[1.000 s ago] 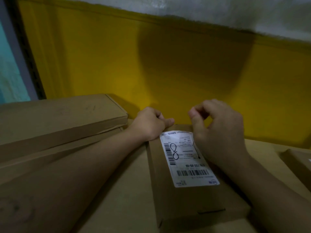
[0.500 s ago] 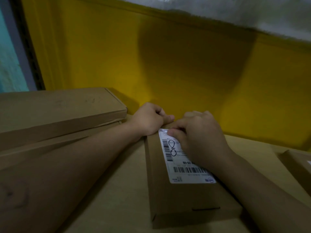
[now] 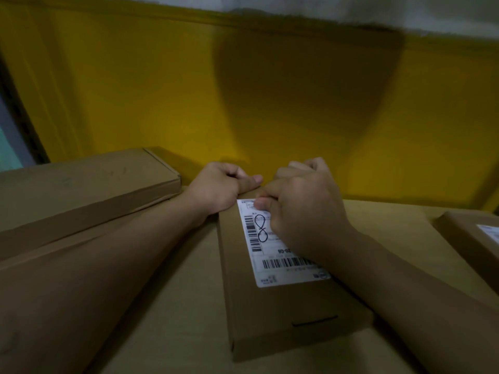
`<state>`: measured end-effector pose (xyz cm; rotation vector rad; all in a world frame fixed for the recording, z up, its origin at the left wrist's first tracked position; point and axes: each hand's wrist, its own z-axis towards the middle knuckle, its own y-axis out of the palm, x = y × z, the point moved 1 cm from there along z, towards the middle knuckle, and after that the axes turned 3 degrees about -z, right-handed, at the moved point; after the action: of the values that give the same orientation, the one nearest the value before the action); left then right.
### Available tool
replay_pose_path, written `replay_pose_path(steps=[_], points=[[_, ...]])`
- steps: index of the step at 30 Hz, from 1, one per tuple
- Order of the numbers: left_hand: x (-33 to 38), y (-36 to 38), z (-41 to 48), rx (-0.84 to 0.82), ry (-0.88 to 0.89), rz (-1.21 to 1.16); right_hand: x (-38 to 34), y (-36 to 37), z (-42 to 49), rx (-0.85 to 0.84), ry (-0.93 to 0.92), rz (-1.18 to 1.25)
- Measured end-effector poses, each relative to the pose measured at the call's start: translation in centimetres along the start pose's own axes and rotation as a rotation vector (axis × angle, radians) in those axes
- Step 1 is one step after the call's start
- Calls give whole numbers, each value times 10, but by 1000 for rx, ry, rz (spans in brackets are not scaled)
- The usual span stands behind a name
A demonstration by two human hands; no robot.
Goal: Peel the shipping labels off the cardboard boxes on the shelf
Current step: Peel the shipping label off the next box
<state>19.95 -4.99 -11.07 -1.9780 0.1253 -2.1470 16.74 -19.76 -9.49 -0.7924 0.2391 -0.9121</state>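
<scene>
Yellow wall (image 3: pixel 162 90) fills the background, with a pale band along its top, and below it a broad flat cardboard surface (image 3: pixel 175 306) carries the boxes. At the centre lies a long, narrow cardboard box (image 3: pixel 270 325), its white shipping label (image 3: pixel 272 271) stuck flat on the top face, barcodes and a hand-drawn loop showing.

The left hand (image 3: pixel 218 188) sits at the box's far left corner. Its fingers are clenched into the palm and hold nothing, while the thumb (image 3: pixel 252 180) lies straight along the far edge of the box.

The right hand (image 3: pixel 305 209) lies over the far half of the label and hides its right side. Its fingers are curled tight, and the thumb tip (image 3: pixel 263 203) meets the forefinger in a pinch at the label's far edge. Whether that edge has lifted off the cardboard cannot be told; the near part of the label lies flat.

To the left a flat cardboard box (image 3: pixel 81 184) is stacked on another, near the left forearm. At the right edge a further box (image 3: pixel 467 238) shows a corner of its own white label (image 3: pixel 490 232), well apart from the hands.
</scene>
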Motion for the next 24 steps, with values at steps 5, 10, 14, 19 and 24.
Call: replay_pose_path(steps=[5, 10, 14, 19, 24], points=[[1, 0, -2, -3, -9, -57, -1, 0, -1, 64, 19, 38], [1, 1, -2, 5, 4, -66, 1, 1, -1, 90, 46, 54], [0, 0, -1, 0, 20, -37, 2, 1, -1, 119, 47, 56], [0, 1, 0, 31, 26, -7, 5, 1, -2, 136, 55, 63], [-3, 2, 0, 46, 46, 25, 4, 2, -2, 154, 47, 78]])
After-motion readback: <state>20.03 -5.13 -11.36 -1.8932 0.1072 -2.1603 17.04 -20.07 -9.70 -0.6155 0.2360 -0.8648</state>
